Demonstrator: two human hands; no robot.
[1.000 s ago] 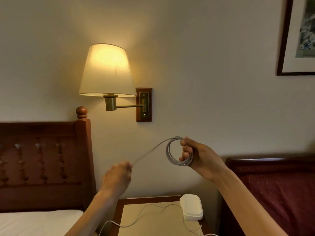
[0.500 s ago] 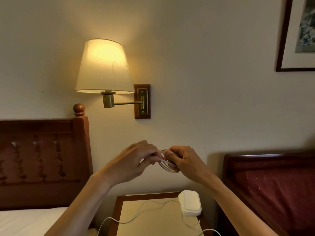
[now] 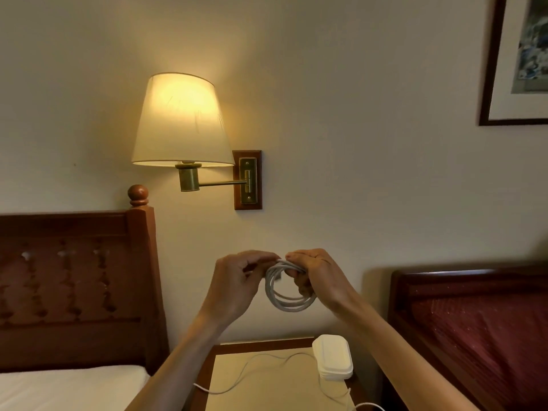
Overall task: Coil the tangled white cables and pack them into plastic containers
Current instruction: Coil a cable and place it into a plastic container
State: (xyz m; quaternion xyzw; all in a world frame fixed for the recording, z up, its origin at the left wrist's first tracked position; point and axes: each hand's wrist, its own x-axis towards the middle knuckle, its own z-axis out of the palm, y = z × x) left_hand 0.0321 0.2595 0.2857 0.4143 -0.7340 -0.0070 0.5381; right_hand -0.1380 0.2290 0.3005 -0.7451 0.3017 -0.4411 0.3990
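Hands back together, both grips clamped on the coiled cable (image 3: pixel 286 295), while below them loose cable (image 3: pixel 252 372) and stacked containers (image 3: pixel 333 358) wait on the tabletop (image 3: pixel 267 393).

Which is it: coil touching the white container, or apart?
Apart. The head view shows the coil held up in both hands, with bare wall visible between its lowest loop and the container on the nightstand below.

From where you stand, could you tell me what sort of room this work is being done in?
Most likely a hotel or guest bedroom with twin beds: a carved wooden headboard on one side, a second bed on the other, a nightstand between them, and a lit wall lamp above.
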